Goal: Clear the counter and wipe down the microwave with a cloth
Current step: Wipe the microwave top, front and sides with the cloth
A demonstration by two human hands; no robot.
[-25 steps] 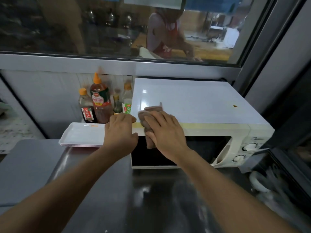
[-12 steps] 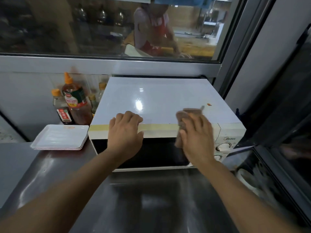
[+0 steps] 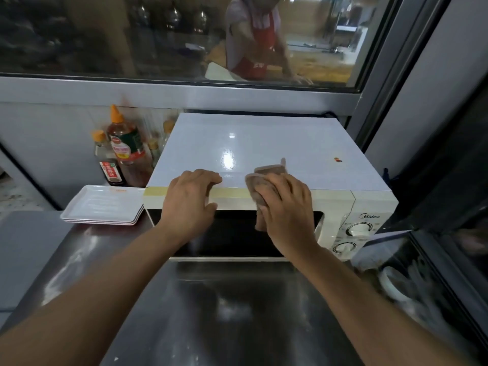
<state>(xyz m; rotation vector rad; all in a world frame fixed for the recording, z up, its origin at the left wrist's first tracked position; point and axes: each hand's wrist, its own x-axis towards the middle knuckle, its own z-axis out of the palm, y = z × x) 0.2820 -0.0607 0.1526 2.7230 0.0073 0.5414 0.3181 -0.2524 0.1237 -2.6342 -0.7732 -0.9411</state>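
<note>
Brown cloth [image 3: 264,186] lies draped over the top front edge of the white microwave [image 3: 264,143], pressed there by the right hand [image 3: 287,207] with fingers laid flat. On that same edge, left of the cloth, the left hand [image 3: 188,204] rests with fingers loosely curled over the rim, holding nothing. White plates [image 3: 103,207] are stacked just left of the microwave, with sauce bottles [image 3: 124,149] behind them.

Head view. Two forearms enter from the lower corners of the frame. Both are bare from frame edge to wrist: no sleeve, cuff or glove visible on either. Left hand [image 3: 188,204]: bare, no ring, watch or band seen. Right hand [image 3: 286,211]: bare, no ring, watch or strap at the wrist. Fingernails short where visible. Rest of body out of frame.
</note>
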